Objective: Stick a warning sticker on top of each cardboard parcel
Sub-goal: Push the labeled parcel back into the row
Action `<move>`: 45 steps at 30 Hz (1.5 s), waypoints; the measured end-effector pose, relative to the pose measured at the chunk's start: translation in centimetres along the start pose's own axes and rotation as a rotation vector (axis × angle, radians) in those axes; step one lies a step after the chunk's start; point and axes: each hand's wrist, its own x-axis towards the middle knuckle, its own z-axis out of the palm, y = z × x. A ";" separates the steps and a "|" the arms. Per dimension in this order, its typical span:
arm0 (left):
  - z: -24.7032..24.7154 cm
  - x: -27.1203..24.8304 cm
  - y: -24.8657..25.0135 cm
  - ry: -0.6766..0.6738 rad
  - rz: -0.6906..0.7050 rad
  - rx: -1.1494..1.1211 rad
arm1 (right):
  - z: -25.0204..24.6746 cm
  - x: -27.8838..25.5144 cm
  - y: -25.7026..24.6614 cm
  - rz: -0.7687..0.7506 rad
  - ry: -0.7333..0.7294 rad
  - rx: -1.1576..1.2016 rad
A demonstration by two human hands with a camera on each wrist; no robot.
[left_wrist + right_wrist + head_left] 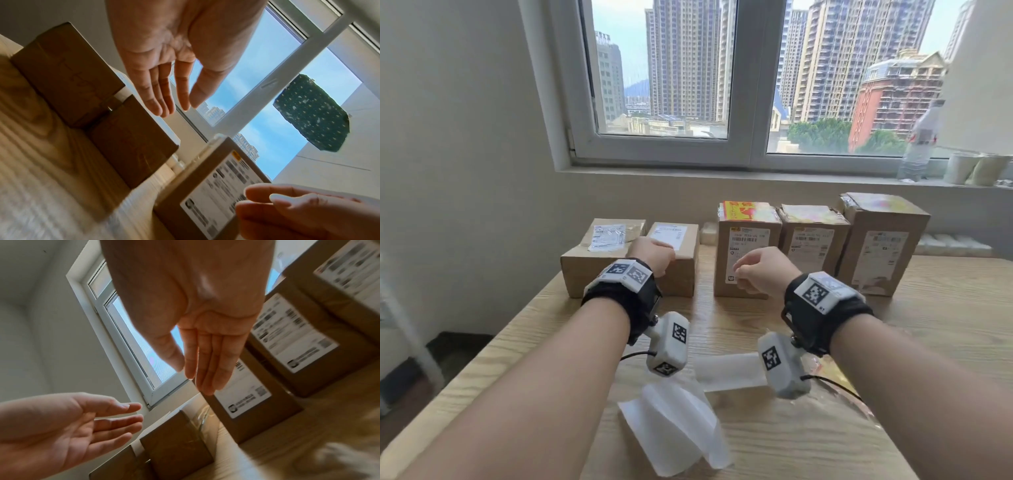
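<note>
1. Landmark: the tall brown cardboard parcel with a red-and-yellow sticker on its top point(748, 251) stands on the pale wooden table point(928, 335), third from the left in a row of five.
2. To its right stand two more tall brown parcels point(813, 240), point(883, 243), whose tops also show yellowish stickers, though these are blurred.
3. To its left lie two low brown cardboard parcels point(599, 253), point(681, 260). Their tops carry only white shipping labels, so these appear to be the parcels left to do.
4. The left hand point(654, 255) hovers over the nearer low parcel, just left of the landmark. The wrist views show its fingers point(156, 91) straight, relaxed and empty.
5. The right hand point(763, 270) hangs in front of the landmark's labelled face. Its fingers point(207, 356) are likewise straight and hold nothing.
6. White backing sheets point(674, 421), point(726, 371) lie on the table well in front of the landmark, near the person. Whether any sticker remains on them cannot be told.
7. Step in hand, as judged: fetching the next sticker. Advice: peel from one corner, keep the adhesive off the fingertips, lay one edge on the low parcel's top beside the shipping label, then smooth outward with flat fingers to avoid wrinkles.
</note>
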 end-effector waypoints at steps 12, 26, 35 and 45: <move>-0.1 6.6 -2.0 -0.002 -0.013 0.287 | 6.7 6.7 -2.4 -0.020 -0.207 0.047; 0.1 3.9 -3.8 -0.040 -0.101 0.373 | 5.8 4.5 0.4 0.160 -0.176 0.148; -2.6 -0.6 -3.0 -0.081 -0.144 0.123 | 3.6 -0.2 -0.7 0.025 -0.175 0.028; -1.6 -4.7 -1.5 -0.150 -0.069 0.010 | 1.1 -3.3 0.2 0.085 0.008 0.099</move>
